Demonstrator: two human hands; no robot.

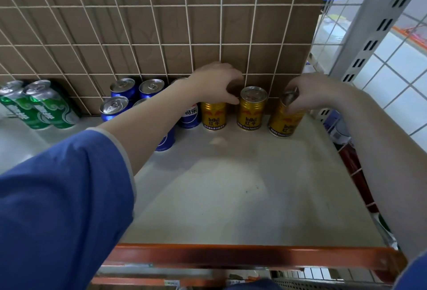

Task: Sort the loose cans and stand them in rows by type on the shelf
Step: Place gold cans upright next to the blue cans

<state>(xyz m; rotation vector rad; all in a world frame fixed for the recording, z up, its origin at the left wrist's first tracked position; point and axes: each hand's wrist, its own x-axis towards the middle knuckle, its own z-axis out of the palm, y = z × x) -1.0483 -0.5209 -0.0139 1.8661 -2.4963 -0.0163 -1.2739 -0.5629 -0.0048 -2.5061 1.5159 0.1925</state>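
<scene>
At nine o'clock of the shelf (231,185) two green cans (44,107) stood together against the wire grid back (161,35), well apart from the rest. Next came a cluster of blue Pepsi cans (120,95) in two short rows, several partly hidden behind the left forearm in its blue sleeve (64,197). Toward twelve o'clock stood the gold Red Bull cans in a row along the back: the left gold can (213,116), just beside the nearest blue can, was held from above by the left hand (217,82), whose grip was curled over its top with the thumb reaching toward the middle gold can (252,108). That middle can stood free and upright, with a gap on each side. At about one o'clock the right gold can (285,120) leaned slightly, its top pinched in a narrow grip by the fingers of the right hand (316,93). The step in hand looked like closing up the gold row. To do it well, the right can would need setting flat on its base first, then sliding toward nine o'clock until it sat just beside the middle one, while the left hand steadied its own can so nothing knocked into the blue group. Beyond the shelf's right edge, around three o'clock, some darker items showed through the side mesh, too obscured to name.
</scene>
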